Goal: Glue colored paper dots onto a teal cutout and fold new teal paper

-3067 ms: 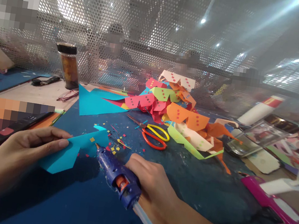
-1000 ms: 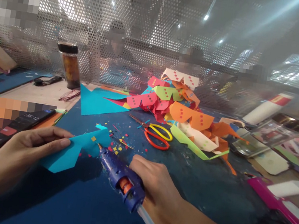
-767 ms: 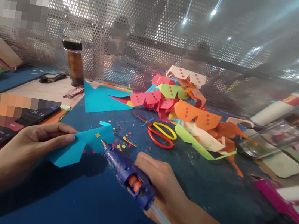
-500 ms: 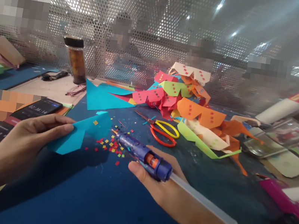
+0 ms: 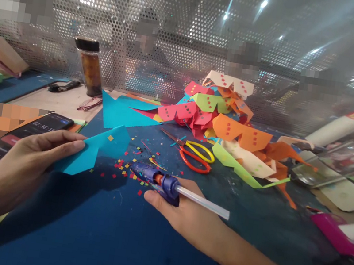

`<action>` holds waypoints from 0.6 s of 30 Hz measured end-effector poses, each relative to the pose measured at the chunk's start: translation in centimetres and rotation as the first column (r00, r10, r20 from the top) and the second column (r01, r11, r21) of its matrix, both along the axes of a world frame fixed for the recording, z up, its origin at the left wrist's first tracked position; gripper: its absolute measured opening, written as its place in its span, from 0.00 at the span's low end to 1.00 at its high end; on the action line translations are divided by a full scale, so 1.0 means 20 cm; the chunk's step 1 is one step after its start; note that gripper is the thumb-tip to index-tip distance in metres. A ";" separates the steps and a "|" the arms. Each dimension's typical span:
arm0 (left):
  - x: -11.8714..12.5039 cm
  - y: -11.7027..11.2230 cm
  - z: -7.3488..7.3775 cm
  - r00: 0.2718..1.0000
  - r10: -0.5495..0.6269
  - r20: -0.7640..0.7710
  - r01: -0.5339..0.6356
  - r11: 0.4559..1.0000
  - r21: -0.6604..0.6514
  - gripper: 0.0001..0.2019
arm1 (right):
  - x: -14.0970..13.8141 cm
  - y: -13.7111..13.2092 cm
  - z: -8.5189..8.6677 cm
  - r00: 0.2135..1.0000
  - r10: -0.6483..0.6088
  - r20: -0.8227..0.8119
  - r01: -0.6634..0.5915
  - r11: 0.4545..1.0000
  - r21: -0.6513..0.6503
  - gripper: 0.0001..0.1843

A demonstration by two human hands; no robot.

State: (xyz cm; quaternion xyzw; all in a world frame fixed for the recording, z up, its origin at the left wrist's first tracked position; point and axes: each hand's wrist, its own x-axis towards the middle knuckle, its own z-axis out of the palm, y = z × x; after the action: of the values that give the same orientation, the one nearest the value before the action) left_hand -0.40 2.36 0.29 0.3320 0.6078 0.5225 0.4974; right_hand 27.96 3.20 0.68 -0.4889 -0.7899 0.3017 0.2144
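Between thumb and fingers, my left hand (image 5: 42, 151) pinches a folded blue paper cutout (image 5: 80, 157), raised a little over the table. One small yellow paper square (image 5: 110, 138) shows on the cutout. My right hand (image 5: 192, 206) is wrapped round a purple hot glue gun (image 5: 164, 182), and a translucent glue stick (image 5: 204, 202) juts from its back. The gun's nozzle points down at scattered red, yellow and dark paper squares (image 5: 125, 164) on the blue tabletop. Beyond the gun lie scissors (image 5: 196, 156) with red and yellow handles.
Cut paper masks (image 5: 242, 131) in several colours are heaped at the back. A phone (image 5: 28, 136) lies left, with a dark-capped bottle (image 5: 89, 67) behind it. At right are a magenta tool (image 5: 338, 234) and clear plastic box (image 5: 336, 164). A perforated metal panel (image 5: 186, 31) stands behind.
My right hand has tilted the glue gun nose-down, lowering its nozzle toward the paper squares. The blue cutout in my left hand has shifted slightly up and left.
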 end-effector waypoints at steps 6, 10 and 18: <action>0.00 -0.01 -0.01 0.999 -0.044 0.002 0.044 0.999 -0.032 0.23 | -0.01 0.01 -0.03 0.999 -0.012 0.052 0.011 1.000 0.005 0.14; 0.01 -0.01 0.00 0.999 -0.041 0.007 0.041 0.998 -0.038 0.23 | -0.01 0.01 -0.03 0.997 -0.004 0.075 0.002 0.999 0.032 0.15; 0.00 -0.01 -0.01 0.999 -0.044 0.008 0.045 0.998 -0.052 0.24 | -0.03 0.02 0.00 0.993 -0.010 0.118 0.013 1.000 -0.018 0.15</action>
State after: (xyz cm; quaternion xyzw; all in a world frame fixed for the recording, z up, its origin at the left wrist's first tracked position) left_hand -0.44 2.18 0.17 0.3303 0.6120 0.4963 0.5196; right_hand 27.35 3.54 0.63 -0.5125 -0.7955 0.2785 0.1643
